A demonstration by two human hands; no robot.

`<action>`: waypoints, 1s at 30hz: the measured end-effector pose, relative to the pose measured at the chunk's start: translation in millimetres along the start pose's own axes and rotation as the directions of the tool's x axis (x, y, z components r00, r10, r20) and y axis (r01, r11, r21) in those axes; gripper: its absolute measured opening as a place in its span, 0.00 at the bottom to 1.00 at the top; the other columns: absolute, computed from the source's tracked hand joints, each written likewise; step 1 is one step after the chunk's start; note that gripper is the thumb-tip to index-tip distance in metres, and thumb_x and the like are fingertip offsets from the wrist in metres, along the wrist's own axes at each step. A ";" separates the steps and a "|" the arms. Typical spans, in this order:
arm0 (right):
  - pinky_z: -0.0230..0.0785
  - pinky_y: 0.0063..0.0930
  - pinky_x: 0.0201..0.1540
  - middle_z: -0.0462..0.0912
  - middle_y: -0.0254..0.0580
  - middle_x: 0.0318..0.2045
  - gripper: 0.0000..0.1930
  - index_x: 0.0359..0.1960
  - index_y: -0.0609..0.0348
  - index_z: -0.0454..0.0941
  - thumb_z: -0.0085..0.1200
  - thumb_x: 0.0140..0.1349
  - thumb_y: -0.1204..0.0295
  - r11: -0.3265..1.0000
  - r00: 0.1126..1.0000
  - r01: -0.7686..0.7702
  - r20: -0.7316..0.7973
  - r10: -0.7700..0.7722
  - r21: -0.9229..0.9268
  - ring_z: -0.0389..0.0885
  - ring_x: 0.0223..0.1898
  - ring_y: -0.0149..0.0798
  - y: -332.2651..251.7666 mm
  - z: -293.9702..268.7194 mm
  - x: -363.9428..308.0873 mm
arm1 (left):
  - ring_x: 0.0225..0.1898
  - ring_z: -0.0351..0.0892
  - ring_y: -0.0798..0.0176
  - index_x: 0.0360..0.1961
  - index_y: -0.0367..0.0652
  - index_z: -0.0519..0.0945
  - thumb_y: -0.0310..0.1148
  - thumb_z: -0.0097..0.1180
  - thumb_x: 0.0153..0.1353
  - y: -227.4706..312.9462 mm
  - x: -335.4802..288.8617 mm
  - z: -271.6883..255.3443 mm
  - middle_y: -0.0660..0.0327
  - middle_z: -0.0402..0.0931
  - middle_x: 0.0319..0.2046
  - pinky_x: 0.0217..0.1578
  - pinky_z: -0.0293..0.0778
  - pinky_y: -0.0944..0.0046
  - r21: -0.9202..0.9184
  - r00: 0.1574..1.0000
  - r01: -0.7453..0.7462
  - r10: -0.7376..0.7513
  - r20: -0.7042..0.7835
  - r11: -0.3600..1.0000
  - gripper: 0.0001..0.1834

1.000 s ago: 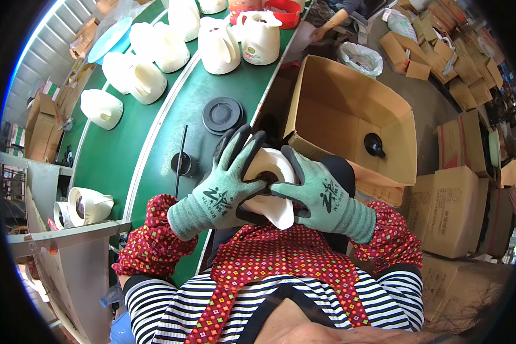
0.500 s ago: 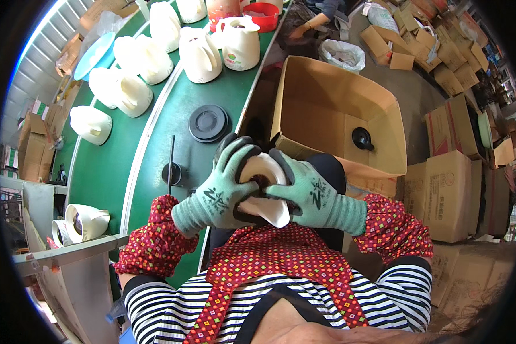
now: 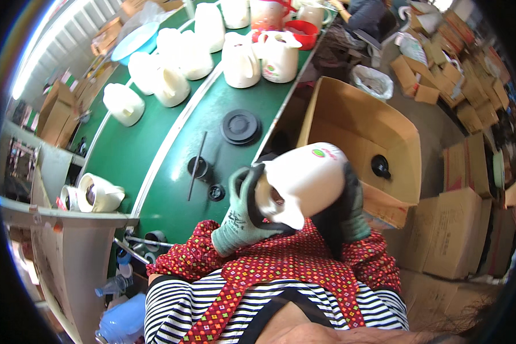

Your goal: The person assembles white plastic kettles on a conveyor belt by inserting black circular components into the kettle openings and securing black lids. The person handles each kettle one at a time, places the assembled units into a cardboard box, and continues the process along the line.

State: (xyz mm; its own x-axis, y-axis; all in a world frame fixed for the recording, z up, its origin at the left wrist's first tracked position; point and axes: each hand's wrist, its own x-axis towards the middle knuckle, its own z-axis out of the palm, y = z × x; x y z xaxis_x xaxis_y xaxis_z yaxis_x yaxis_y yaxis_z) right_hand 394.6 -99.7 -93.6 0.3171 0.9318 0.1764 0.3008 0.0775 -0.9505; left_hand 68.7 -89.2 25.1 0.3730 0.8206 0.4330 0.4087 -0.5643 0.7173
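Observation:
In front of my chest a white plastic jug [image 3: 312, 175] is tilted on its side, its open mouth and spout facing left and toward me. My left hand [image 3: 242, 213], in a green glove with dark fingers, is wrapped round the rim at the mouth. Against the base end presses my right hand [image 3: 354, 209], gloved the same way and partly hidden behind the jug. Beyond my left hand, a thin dark rod [image 3: 198, 166] leans across a black cup [image 3: 203, 169] on the green table, with a small black cap [image 3: 216, 192] nearby. Farther off lies a black round disc [image 3: 240, 127].
Several white jugs [image 3: 241, 63] stand on the green tabletop [image 3: 155, 143], near a red basin [image 3: 301, 35] and a blue basin [image 3: 135, 43]. An open cardboard box [image 3: 410, 178] at my right holds a black part [image 3: 380, 166]. More cartons [image 3: 458, 229] stack farther right.
The jug has turned from mouth-up between both hands to lying tilted, showing its side. My right hand has moved from the rim to the base end. My view has shifted left.

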 end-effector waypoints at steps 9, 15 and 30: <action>0.75 0.47 0.43 0.78 0.48 0.38 0.20 0.33 0.58 0.85 0.67 0.57 0.52 0.718 0.856 0.450 0.486 -0.177 -0.531 0.81 0.42 0.51 -113.5 38.9 32.7 | 0.69 0.62 0.34 0.81 0.47 0.45 0.43 0.78 0.47 -152.8 -49.7 -67.5 0.38 0.55 0.71 0.68 0.66 0.47 0.588 0.772 0.560 -0.625 -0.115 0.584 0.67; 0.71 0.47 0.49 0.76 0.55 0.42 0.16 0.46 0.56 0.86 0.60 0.64 0.59 0.681 0.817 0.497 0.555 -0.157 -0.538 0.77 0.46 0.55 -131.6 60.6 24.5 | 0.55 0.84 0.41 0.78 0.48 0.60 0.28 0.65 0.59 -218.2 -60.3 -83.1 0.42 0.80 0.59 0.55 0.79 0.54 0.405 0.753 0.606 -0.658 -0.016 0.684 0.45; 0.61 0.54 0.68 0.83 0.46 0.48 0.21 0.52 0.51 0.84 0.65 0.57 0.60 0.647 0.534 0.762 0.590 -0.606 -0.026 0.79 0.53 0.52 -130.1 61.7 180.3 | 0.34 0.71 0.78 0.71 0.34 0.70 0.24 0.58 0.70 13.6 141.8 -38.5 0.63 0.83 0.46 0.35 0.69 0.75 -0.254 0.589 0.800 -0.634 0.501 0.543 0.29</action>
State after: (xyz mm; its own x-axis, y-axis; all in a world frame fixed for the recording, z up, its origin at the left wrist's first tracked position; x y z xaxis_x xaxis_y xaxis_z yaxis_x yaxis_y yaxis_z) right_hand 357.2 80.1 46.1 -0.5438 0.6595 0.5190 0.4594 0.7515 -0.4735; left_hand 95.0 22.9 117.3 0.3774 0.7961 -0.4731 0.3094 0.3731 0.8747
